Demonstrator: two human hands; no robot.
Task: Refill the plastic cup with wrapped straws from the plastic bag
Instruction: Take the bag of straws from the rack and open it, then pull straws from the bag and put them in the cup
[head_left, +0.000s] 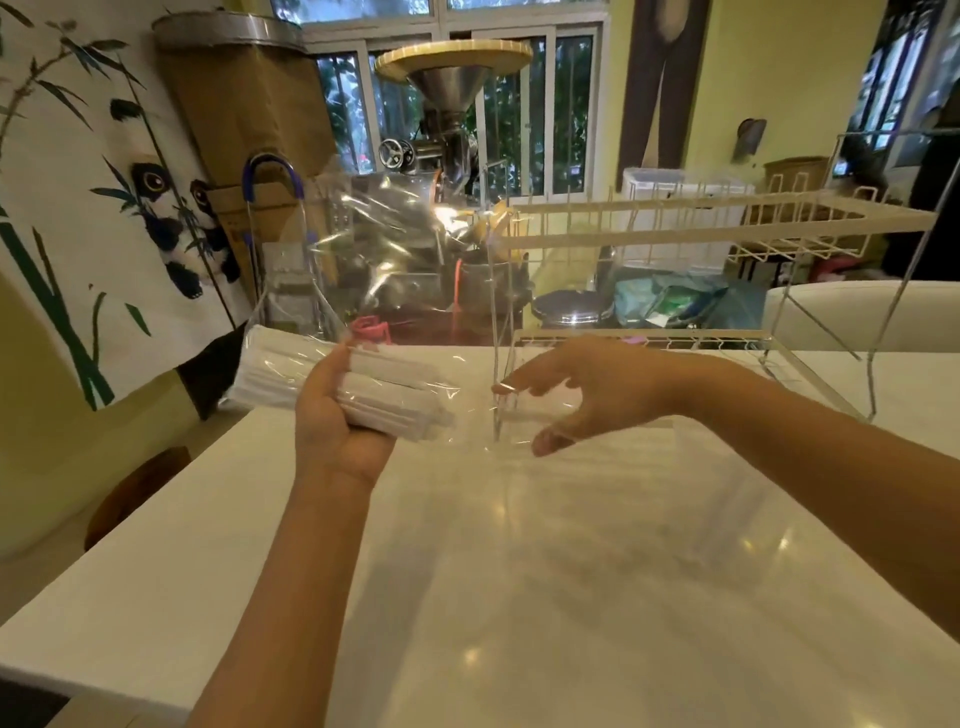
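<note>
Fingers of my left hand (332, 415) are wrapping around the straws (395, 387); my right hand (576, 389), fingers spread, is reaching for the cup (524, 421) next.

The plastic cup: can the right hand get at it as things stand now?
Probably yes. The right hand is spread open around the clear plastic cup on the white table, with nothing between them.

Two bare hands show: the left hand (332, 415) at centre left of the frame, the right hand (582, 395) at centre. One clear plastic bag (363, 291) rises at upper centre left, holding one bundle of white paper-wrapped straws (384, 395), too many to count. One clear plastic cup (524, 410) at centre. One white wire rack (701, 228) at upper right. One white glossy table (519, 571) below.
</note>
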